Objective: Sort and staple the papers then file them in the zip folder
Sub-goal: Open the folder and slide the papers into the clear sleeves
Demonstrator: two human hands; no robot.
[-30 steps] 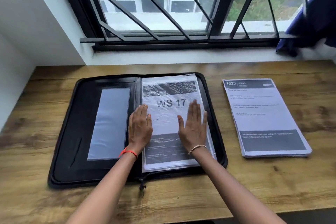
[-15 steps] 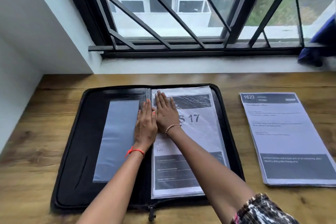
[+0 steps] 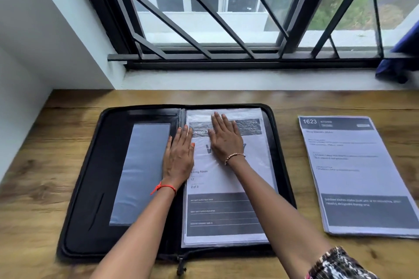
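Wooden desk (image 3: 34,188): left hand (image 3: 179,156), right hand (image 3: 225,140) flat on zip folder (image 3: 90,188) papers (image 3: 226,210).

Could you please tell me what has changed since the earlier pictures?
Both flat hands slid up the plastic-sleeved Living Room sheet: the left hand along the spine of the open black zip folder, the right hand leftward and up to the sheet's dark top band. Neither gripped anything. The folder and the white Kitchen paper stack beside it stayed put.
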